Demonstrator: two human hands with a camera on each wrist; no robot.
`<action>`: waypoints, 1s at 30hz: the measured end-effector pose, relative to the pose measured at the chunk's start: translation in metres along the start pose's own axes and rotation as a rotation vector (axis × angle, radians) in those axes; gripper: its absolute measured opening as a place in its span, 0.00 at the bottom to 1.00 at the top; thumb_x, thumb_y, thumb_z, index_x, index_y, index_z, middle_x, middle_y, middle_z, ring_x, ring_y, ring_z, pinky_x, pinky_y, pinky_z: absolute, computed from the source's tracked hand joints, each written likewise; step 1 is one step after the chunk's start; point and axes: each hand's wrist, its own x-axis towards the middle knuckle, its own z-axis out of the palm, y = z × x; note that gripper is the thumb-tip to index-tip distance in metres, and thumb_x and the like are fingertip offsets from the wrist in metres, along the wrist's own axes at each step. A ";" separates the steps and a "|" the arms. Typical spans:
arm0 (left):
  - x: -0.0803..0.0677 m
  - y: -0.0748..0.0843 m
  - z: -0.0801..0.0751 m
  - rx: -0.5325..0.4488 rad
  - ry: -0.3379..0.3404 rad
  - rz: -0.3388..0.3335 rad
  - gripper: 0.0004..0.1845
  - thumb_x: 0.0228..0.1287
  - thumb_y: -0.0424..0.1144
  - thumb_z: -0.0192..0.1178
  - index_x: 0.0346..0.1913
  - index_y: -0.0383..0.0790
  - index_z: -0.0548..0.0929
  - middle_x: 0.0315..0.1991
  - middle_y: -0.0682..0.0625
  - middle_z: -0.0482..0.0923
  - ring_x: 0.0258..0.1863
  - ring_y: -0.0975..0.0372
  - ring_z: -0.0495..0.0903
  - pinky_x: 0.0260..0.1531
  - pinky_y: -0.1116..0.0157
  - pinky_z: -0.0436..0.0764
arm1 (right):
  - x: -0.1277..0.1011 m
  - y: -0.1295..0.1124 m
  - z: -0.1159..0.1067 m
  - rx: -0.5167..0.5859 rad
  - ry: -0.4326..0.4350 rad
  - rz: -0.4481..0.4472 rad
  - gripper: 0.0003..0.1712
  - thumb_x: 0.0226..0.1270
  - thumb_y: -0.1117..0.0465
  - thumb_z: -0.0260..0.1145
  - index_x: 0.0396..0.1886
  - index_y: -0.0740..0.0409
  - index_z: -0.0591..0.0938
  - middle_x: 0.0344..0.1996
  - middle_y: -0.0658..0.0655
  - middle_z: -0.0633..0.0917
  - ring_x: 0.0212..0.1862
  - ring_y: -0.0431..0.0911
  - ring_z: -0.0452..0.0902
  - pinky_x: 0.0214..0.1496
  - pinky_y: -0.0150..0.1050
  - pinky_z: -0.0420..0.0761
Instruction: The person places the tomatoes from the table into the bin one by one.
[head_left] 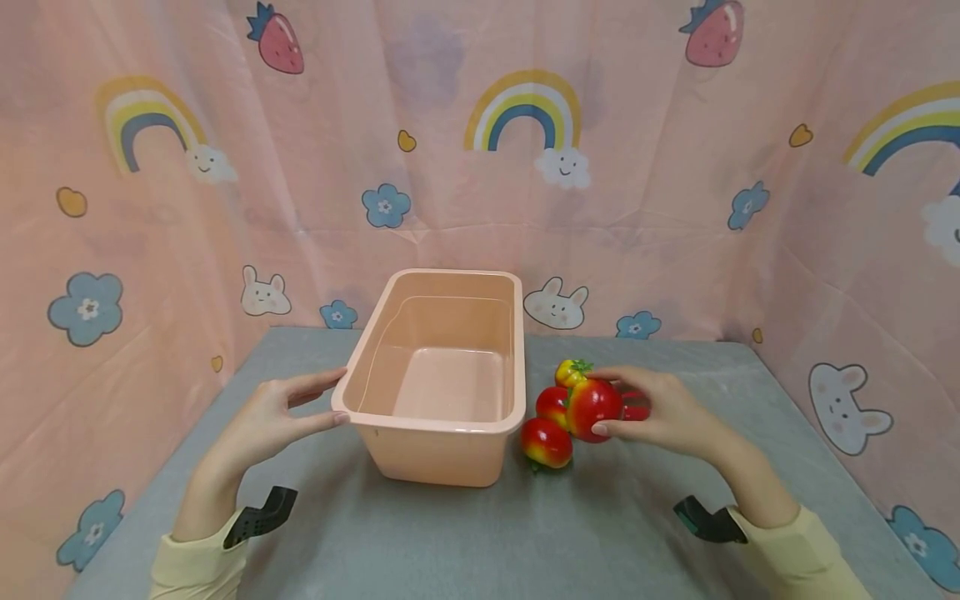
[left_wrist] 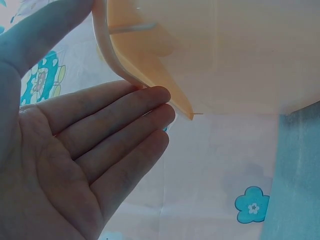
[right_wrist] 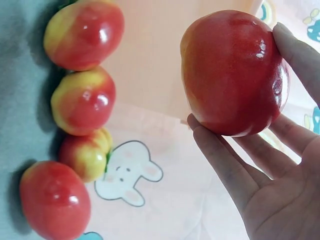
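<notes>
1 red fruit (head_left: 595,411), ctr-right of frame, pinched betw. thumb & fingers of R hand (head_left: 660,417), w/ peach tub (head_left: 438,454) (ctr, long axis up-frame) just left, apart; L hand (head_left: 262,421), fingers straight, thumb spread, touching tub's left rim.

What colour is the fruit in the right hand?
The fruit is mostly red, yellowish along one edge: best in the right wrist view.

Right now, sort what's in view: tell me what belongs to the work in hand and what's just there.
Part of the work:
peach bin, its rim touched by the left hand
red fruit, held in the right hand
four other fruits beside the bin, probably

Just there:
pink printed cloth behind
grey tabletop
black wrist pieces
</notes>
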 end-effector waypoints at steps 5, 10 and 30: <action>0.000 0.001 0.000 -0.005 -0.003 -0.003 0.31 0.55 0.54 0.67 0.62 0.51 0.76 0.59 0.55 0.77 0.60 0.53 0.75 0.59 0.55 0.76 | 0.005 -0.006 -0.003 0.014 -0.004 -0.017 0.36 0.48 0.50 0.77 0.59 0.50 0.76 0.51 0.53 0.82 0.49 0.49 0.79 0.40 0.40 0.88; 0.000 0.002 -0.001 -0.007 -0.005 0.001 0.31 0.55 0.53 0.68 0.62 0.50 0.76 0.59 0.54 0.77 0.60 0.52 0.75 0.59 0.54 0.76 | 0.010 -0.010 -0.006 0.037 -0.015 -0.031 0.36 0.48 0.52 0.77 0.58 0.50 0.76 0.51 0.52 0.81 0.50 0.48 0.78 0.39 0.37 0.87; 0.000 0.002 -0.001 -0.023 -0.016 -0.006 0.32 0.55 0.53 0.68 0.63 0.49 0.76 0.59 0.52 0.77 0.60 0.51 0.75 0.59 0.52 0.76 | 0.035 -0.032 -0.020 -0.001 -0.027 -0.113 0.36 0.51 0.49 0.76 0.60 0.49 0.75 0.51 0.48 0.81 0.48 0.42 0.79 0.47 0.39 0.86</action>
